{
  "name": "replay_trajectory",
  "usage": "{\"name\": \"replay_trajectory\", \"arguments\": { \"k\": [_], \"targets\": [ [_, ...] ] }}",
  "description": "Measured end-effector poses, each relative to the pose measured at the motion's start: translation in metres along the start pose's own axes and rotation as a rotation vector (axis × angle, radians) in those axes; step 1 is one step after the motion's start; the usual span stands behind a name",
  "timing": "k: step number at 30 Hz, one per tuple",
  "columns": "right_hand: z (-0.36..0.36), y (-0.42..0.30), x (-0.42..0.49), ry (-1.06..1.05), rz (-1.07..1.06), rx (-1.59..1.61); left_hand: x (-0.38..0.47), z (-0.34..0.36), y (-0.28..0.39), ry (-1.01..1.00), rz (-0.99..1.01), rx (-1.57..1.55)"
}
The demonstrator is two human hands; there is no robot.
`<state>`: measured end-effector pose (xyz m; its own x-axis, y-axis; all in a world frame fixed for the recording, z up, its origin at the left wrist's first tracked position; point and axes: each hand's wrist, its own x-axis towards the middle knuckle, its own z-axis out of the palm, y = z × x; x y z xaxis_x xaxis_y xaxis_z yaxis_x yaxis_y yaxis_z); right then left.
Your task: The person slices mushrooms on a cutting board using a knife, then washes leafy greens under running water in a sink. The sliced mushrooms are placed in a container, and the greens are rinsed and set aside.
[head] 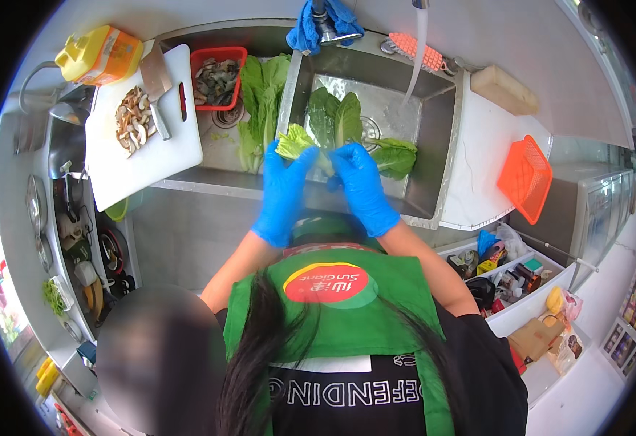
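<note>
Both of my hands wear blue gloves above the right-hand basin of a steel sink (432, 147). My left hand (285, 188) grips a small pale-green lettuce heart (294, 143), its leafy end pointing left and up. My right hand (364, 188) has its fingers curled at the stem end of the heart; whether they grip it is hidden. Loose green leaves (349, 117) lie in the basin beyond my hands, and another leaf (397, 158) lies to the right. Water runs from the faucet (420, 4) into the basin.
The left basin holds long lettuce leaves (263, 103) and a red basket (217, 52) of what look like shrimp. A white cutting board (149, 174) bears sliced mushrooms (132, 120) and a cleaver (156, 73). An orange basket (526, 177) stands right; an open drawer (555, 267) is below.
</note>
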<state>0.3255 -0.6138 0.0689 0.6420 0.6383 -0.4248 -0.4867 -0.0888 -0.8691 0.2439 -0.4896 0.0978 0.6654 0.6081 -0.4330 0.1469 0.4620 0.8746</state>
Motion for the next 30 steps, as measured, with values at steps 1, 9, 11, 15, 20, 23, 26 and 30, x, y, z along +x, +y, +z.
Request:
{"name": "replay_trajectory", "arguments": {
  "k": [1, 9, 11, 15, 20, 23, 26, 30],
  "targets": [
    [-0.001, 0.0, -0.001, 0.014, 0.044, -0.02, 0.002, -0.004, -0.005, -0.037, 0.041, 0.028],
    [0.012, 0.0, -0.003, -0.031, -0.079, 0.154, 0.008, -0.015, -0.007, 0.097, 0.135, 0.246],
    [0.01, 0.001, -0.001, -0.017, -0.045, 0.077, -0.001, -0.012, 0.012, 0.118, 0.426, 0.611],
    [0.017, -0.006, 0.0, -0.07, -0.026, -0.03, -0.007, -0.021, 0.031, -0.143, 0.888, 1.281],
    [0.027, -0.009, -0.003, -0.066, -0.089, -0.157, -0.006, -0.031, 0.036, -0.438, 0.449, 1.229],
    [0.028, -0.005, 0.001, -0.076, -0.145, -0.31, -0.004, -0.038, 0.019, -0.354, 0.434, 1.295],
    [0.026, 0.009, 0.007, -0.08, -0.211, -0.375, -0.002, -0.044, 0.015, -0.401, 0.412, 1.33],
    [0.034, 0.009, 0.006, -0.137, -0.054, -0.235, -0.001, -0.059, 0.004, -0.433, 0.397, 1.27]
  ]
}}
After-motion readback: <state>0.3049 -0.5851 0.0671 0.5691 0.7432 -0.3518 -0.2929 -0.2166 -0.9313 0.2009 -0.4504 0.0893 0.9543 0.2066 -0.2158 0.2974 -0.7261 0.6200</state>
